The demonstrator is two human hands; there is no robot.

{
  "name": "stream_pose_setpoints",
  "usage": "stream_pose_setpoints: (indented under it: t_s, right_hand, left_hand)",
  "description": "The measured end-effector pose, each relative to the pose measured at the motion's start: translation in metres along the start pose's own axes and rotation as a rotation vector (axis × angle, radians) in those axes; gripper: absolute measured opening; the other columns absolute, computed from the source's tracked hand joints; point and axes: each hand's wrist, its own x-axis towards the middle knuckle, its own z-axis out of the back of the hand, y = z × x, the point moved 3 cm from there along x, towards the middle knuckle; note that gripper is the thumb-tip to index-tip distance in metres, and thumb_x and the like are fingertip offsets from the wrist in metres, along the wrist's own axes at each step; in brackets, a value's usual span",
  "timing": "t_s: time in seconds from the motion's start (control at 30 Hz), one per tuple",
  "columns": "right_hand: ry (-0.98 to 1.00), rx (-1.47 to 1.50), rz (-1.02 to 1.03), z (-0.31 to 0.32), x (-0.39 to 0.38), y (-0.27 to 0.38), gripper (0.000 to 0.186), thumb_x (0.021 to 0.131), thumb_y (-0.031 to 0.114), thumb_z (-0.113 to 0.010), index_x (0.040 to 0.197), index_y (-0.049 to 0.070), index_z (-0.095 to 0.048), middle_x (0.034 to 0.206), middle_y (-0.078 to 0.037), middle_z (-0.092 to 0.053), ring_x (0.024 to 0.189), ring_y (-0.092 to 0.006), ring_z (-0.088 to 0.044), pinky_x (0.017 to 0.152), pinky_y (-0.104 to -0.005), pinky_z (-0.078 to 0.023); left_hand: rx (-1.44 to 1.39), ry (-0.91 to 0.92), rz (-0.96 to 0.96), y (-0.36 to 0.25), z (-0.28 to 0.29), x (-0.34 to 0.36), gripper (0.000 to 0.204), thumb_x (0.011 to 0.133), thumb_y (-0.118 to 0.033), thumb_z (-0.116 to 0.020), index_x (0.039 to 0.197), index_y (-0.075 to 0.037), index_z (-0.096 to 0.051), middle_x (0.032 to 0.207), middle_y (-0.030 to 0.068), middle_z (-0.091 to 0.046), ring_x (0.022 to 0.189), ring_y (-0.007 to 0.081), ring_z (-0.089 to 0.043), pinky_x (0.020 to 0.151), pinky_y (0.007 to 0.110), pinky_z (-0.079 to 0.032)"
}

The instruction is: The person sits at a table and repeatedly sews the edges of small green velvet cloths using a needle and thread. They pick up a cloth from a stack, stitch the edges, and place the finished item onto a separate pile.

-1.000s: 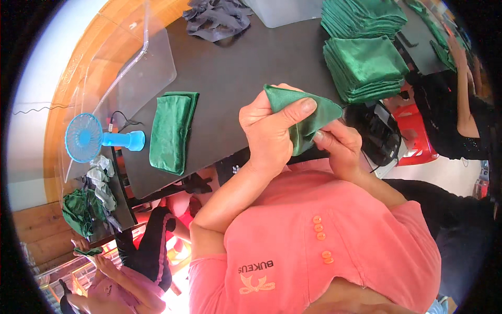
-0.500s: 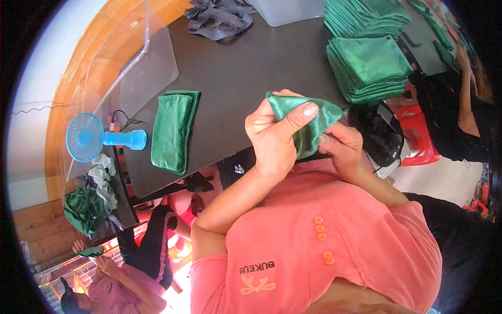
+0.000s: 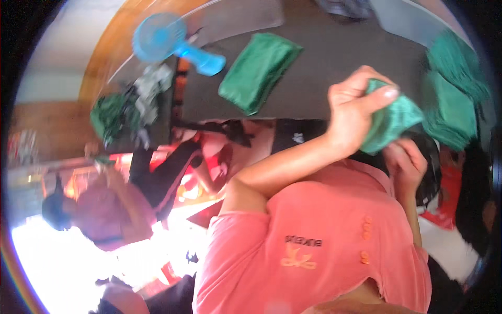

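Note:
My left hand (image 3: pixel 349 116) is closed on a small folded piece of shiny green satin cloth (image 3: pixel 393 121), its thumb pressed across the upper part. At the cloth's lower edge, my right hand (image 3: pixel 407 163) has its fingers bent together; motion blur softens where they meet it. The cloth is raised in front of my chest, near the table edge. To the left, a flat folded pile of the same green cloth (image 3: pixel 260 72) lies on the dark table (image 3: pixel 324 68).
Stacks of green cloth (image 3: pixel 451 112) stand at the far right. A blue handheld fan (image 3: pixel 201 60) lies left of the small pile, with crumpled grey and green fabric (image 3: pixel 150 91) nearby. A clear plastic bin (image 3: pixel 408 23) sits at the back. Another person (image 3: pixel 107 206) works at lower left.
The view has swung left, so the table things appear farther right and higher at left. My left hand still grips the green satin cloth; my right hand stays by its lower edge.

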Motion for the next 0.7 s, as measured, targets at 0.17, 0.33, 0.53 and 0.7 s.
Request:
stream_pose_setpoints:
  t_s: [0.17,0.33,0.53,0.7]
  right_hand:
    - [0.098,0.37,0.112,0.006,0.0,0.002,0.01,0.088,0.003,-0.057,0.089,-0.005,-0.063,0.061,0.001,-0.049,0.05,-0.0062,-0.038,0.047,-0.0225,-0.029]
    - [0.003,0.045,0.063,0.006,0.001,0.013,0.009,0.086,0.006,-0.062,0.089,-0.003,-0.065,0.062,0.0,-0.051,0.051,-0.0044,-0.041,0.047,-0.0213,-0.028]
    - [0.152,0.045,0.122,-0.005,0.001,0.024,0.013,0.088,0.006,-0.059,0.09,-0.005,-0.066,0.062,-0.002,-0.054,0.051,-0.0042,-0.041,0.048,-0.0204,-0.028]
    - [0.14,0.045,0.167,-0.003,0.0,0.023,0.014,0.089,0.01,-0.06,0.09,-0.003,-0.067,0.06,-0.001,-0.053,0.051,-0.0044,-0.042,0.048,-0.0212,-0.028]
  left_hand:
    - [0.343,-0.014,-0.067,-0.01,0.031,0.0,0.01,0.081,-0.01,-0.074,0.085,-0.002,-0.069,0.08,-0.0011,-0.06,0.075,0.0078,-0.051,0.069,0.023,-0.041]
    - [1.0,0.057,-0.43,-0.052,0.03,0.01,0.038,0.069,-0.005,-0.078,0.105,-0.002,-0.067,0.104,0.0078,-0.064,0.08,0.0111,-0.058,0.062,0.024,-0.044]
    - [0.571,0.325,-0.091,-0.058,0.01,0.015,0.028,0.082,0.004,-0.065,0.11,0.001,-0.066,0.115,0.0112,-0.062,0.077,0.0085,-0.057,0.049,0.019,-0.042]
    - [0.418,0.298,-0.066,-0.044,0.006,0.016,0.021,0.084,0.004,-0.064,0.105,0.004,-0.067,0.104,0.0134,-0.062,0.079,0.0162,-0.059,0.054,0.026,-0.054]
